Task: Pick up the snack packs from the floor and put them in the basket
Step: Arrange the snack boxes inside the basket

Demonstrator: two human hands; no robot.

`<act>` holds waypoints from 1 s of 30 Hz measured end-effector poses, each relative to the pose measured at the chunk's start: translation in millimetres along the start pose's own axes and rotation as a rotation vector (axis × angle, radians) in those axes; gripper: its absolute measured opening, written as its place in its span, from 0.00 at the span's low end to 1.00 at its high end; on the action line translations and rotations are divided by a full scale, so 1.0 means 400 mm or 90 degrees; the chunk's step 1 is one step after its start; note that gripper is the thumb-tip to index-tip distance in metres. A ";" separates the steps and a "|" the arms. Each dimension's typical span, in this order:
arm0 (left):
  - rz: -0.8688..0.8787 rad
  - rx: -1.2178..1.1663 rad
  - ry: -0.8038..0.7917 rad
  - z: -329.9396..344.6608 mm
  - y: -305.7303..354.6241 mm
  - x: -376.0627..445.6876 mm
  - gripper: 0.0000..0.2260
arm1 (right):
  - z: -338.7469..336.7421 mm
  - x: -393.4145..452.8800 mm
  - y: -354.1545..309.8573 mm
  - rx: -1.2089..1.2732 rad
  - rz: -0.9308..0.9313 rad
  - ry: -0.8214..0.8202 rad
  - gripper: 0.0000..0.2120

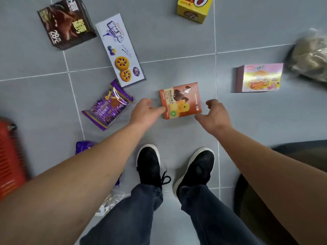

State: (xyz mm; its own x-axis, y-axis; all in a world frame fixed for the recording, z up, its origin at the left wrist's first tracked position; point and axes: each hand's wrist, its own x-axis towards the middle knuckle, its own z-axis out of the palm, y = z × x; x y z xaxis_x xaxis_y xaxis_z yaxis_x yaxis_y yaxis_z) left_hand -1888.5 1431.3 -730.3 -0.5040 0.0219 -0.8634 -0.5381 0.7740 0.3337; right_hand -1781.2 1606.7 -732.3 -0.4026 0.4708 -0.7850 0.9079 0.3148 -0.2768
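An orange-brown snack box (180,100) lies flat on the grey tiled floor in front of my feet. My left hand (145,111) reaches to its left edge, thumb and fingers touching that side. My right hand (213,114) hovers at its right lower corner with fingers loosely curled, holding nothing. Around it lie a purple biscuit bag (108,105), a long white biscuit box (120,50), a dark chocolate box (66,23), a pink box (259,78) and a yellow box (194,8). The red basket (9,160) stands at the left edge.
A clear bag of brownish snacks (309,57) lies at the right edge. Another purple pack (84,146) and a crumpled clear wrapper (111,202) sit under my left forearm. My black shoes (174,167) stand just below the box. A dark object (300,152) fills the lower right.
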 end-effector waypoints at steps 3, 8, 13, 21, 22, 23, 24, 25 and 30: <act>-0.025 -0.033 0.028 0.062 -0.029 0.112 0.39 | 0.055 0.111 0.036 0.028 0.028 -0.001 0.31; -0.050 -0.098 -0.040 0.140 -0.083 0.222 0.23 | 0.144 0.216 0.073 0.098 0.037 -0.018 0.28; -0.034 -0.203 -0.024 0.197 -0.111 0.251 0.17 | 0.190 0.225 0.099 0.162 0.011 0.035 0.18; -0.015 -0.218 -0.105 0.246 -0.052 0.192 0.06 | 0.092 0.165 0.166 0.222 0.020 0.059 0.18; -0.013 -0.227 -0.122 0.254 -0.035 0.185 0.07 | 0.073 0.165 0.178 0.219 0.019 0.062 0.18; -0.013 -0.234 -0.137 0.262 -0.017 0.179 0.07 | 0.056 0.168 0.191 0.218 0.020 0.070 0.18; -0.011 -0.235 -0.150 0.280 0.009 0.174 0.08 | 0.031 0.176 0.208 0.221 0.025 0.082 0.19; -0.010 -0.234 -0.154 0.288 0.025 0.173 0.09 | 0.016 0.185 0.217 0.225 0.030 0.090 0.22; 0.014 -0.235 -0.121 0.348 0.109 0.203 0.14 | -0.098 0.251 0.279 0.151 0.003 0.234 0.31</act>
State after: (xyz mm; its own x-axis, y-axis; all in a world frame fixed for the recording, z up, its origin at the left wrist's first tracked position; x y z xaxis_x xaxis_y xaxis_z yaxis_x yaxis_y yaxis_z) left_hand -1858.9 1554.9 -838.6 -0.4029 0.1796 -0.8975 -0.7518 0.4943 0.4364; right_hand -1725.0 1721.3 -820.5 -0.3740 0.7476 -0.5488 0.8944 0.1342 -0.4267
